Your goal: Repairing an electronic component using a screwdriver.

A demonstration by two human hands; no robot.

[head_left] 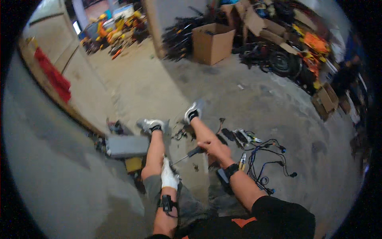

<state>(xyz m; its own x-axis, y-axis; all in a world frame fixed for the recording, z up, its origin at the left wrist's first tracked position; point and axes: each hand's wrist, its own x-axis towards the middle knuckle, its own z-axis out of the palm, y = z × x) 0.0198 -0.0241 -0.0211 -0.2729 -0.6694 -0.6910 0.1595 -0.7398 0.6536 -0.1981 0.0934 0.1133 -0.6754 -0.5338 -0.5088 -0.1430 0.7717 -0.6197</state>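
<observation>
My right hand (215, 149), bare, is closed around the dark handle of a screwdriver (195, 151). Its thin metal shaft slants down to the left, and the tip ends at my left hand (169, 175). That hand wears a white knitted glove and looks closed in front of my left knee; whatever its fingers hold is too small and blurred to make out. To the right of my right forearm lie pliers (242, 158) with yellowish handles and a black cable harness (251, 164) with several connectors.
On my left stands a grey metal box (125, 146) above a yellow block (133, 164). A tape roll (264, 181) lies by the cables. Small dark parts (181, 134) are between my feet. Farther off are a cardboard box (213, 44) and heaped parts (278, 59).
</observation>
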